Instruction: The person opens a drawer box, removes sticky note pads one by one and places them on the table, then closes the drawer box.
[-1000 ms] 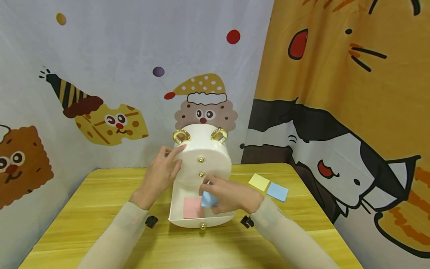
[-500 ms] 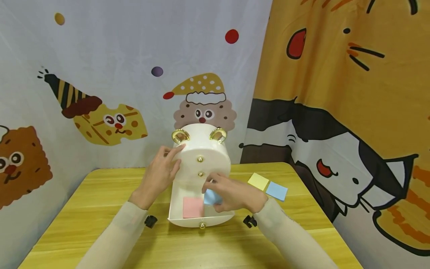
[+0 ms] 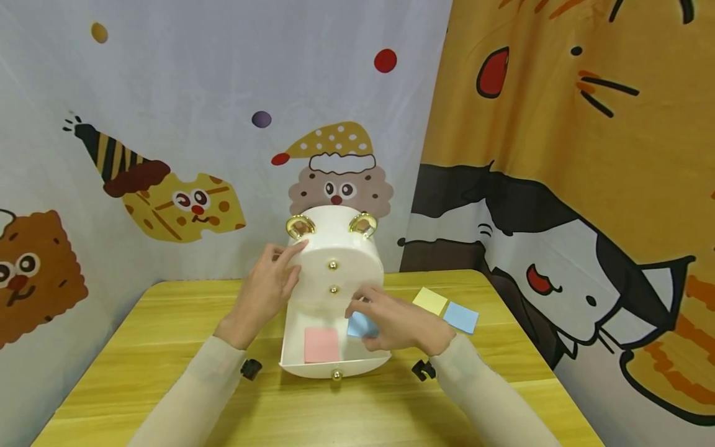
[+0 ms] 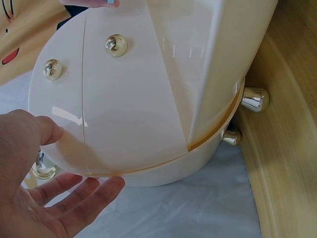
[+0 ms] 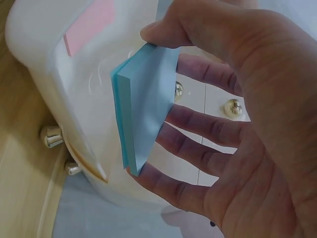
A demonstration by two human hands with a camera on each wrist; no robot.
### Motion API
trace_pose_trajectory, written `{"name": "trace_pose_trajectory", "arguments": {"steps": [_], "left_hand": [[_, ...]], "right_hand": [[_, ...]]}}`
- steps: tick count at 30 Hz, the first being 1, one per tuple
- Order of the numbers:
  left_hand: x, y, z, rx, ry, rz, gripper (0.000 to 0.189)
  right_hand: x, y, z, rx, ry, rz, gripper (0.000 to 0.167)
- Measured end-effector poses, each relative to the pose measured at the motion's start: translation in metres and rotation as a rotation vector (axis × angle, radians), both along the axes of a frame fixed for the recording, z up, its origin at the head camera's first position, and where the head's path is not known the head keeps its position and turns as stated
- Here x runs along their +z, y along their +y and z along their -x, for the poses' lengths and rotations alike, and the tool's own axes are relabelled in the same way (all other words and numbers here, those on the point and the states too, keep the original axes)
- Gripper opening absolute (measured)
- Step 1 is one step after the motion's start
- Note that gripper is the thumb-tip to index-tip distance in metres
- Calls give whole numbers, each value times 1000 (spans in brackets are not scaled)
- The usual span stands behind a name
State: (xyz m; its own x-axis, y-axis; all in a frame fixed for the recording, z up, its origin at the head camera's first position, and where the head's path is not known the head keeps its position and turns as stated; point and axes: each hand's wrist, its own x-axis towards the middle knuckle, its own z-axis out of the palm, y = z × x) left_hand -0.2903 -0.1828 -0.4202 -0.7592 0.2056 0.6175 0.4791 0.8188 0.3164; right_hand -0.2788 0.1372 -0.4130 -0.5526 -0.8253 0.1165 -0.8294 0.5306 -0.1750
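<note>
A white rounded storage box (image 3: 341,239) with gold ear-shaped rings stands on the table, its bottom drawer (image 3: 357,367) pulled out towards me. My left hand (image 3: 261,299) touches the box's left side: in the left wrist view its thumb lies on the front face and its fingertips meet the side edge. Over the drawer's right part, my right hand (image 3: 393,321) pinches a blue sticky note pad (image 5: 148,99) by opposite edges, thumb against fingers. The right wrist view has this pad tilted, apart from the drawer floor. A pink sticky note pad (image 3: 321,345) lies in the drawer's left part.
To the right of the box, a yellow sticky note pad (image 3: 430,301) and another blue sticky note pad (image 3: 461,318) lie side by side on the wooden table (image 3: 167,347). Gold knobs (image 3: 333,290) stick out from the box's front. A printed curtain hangs behind.
My right hand has shifted right with the blue sticky note pad, away from the pink one, which now shows fully. The left hand stays in place on the box.
</note>
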Motion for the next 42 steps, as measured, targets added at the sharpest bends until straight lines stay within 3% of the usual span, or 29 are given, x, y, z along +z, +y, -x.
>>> {"name": "trace_pose_trajectory", "arguments": {"steps": [42], "left_hand": [[-1,0,2,3,11,14,55]], "right_hand": [[-9,56,12,-155,0,72,47]]}}
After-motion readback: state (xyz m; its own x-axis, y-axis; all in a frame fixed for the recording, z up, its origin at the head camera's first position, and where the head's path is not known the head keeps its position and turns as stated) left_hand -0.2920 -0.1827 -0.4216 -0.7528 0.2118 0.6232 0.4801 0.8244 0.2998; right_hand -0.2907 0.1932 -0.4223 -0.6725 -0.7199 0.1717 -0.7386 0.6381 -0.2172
